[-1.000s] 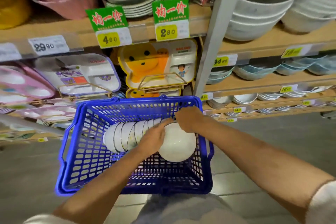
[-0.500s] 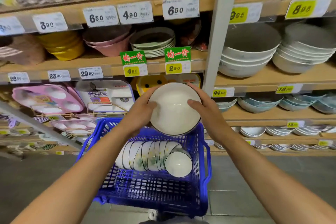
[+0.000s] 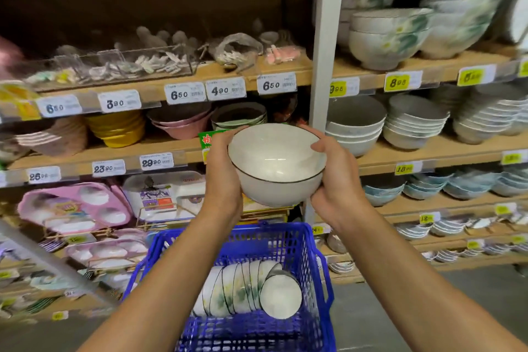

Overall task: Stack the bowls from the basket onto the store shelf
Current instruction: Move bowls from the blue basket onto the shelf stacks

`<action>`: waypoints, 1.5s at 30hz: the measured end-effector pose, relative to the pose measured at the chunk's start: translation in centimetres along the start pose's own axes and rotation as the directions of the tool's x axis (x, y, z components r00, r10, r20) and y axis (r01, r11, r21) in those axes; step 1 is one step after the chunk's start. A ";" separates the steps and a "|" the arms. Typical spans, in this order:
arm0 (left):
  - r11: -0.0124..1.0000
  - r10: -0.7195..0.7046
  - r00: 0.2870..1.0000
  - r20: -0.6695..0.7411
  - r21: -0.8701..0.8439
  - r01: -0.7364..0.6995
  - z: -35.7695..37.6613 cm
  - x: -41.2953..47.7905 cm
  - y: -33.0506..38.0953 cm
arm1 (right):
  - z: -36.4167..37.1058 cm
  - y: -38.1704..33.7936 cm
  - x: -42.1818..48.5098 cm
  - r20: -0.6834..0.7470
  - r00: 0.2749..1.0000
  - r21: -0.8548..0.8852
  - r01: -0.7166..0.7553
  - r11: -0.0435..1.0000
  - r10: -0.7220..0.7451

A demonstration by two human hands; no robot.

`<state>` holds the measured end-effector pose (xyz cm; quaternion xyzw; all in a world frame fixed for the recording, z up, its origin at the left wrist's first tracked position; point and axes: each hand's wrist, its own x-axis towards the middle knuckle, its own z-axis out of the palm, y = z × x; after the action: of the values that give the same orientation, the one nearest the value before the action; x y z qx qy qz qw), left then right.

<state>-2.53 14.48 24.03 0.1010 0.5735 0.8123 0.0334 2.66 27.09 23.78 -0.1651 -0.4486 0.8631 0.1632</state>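
I hold a white bowl with a thin dark rim (image 3: 275,163) upright in front of the shelves. My left hand (image 3: 221,177) grips its left side and my right hand (image 3: 334,186) grips its right side, thumbs over the rim. Below, a blue plastic basket (image 3: 311,254) holds a row of several white bowls with green leaf prints (image 3: 243,288) lying on their sides. On the top right shelf (image 3: 371,68) stand stacks of matching white bowls with green prints (image 3: 388,37).
A grey upright post (image 3: 328,37) divides the shelving. Left bay has clear boxes of small items, yellow and pink bowls, and pink trays lower down. Right bay holds grey and white bowl stacks (image 3: 414,123) and blue dishes. Price tags line every shelf edge.
Both hands took the white bowl out of the basket and raised it from basket level up to mid-shelf height, turning it upright. My view tilted upward to the higher shelves.
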 end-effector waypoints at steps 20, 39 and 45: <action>0.943 -0.239 0.906 0.351 -0.139 0.303 19.2 -7.2 -1.6 | -14.0 -11.7 -8.6 -0.320 0.861 -0.201 0.345 0.917 -0.394; 0.961 -0.206 0.938 0.280 -0.122 0.248 39.4 -5.2 -4.4 | -26.4 -27.0 -1.2 -0.317 0.853 -0.306 0.322 0.896 -0.415; 0.989 -0.114 0.953 0.280 -0.058 0.136 40.4 0.2 -3.8 | -25.4 -28.8 4.3 -0.272 0.878 -0.194 0.351 0.916 -0.394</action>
<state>5.26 53.18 33.47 0.1754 0.5368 0.8080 0.1682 13.62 62.91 33.20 -0.2177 -0.5001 0.7462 0.3818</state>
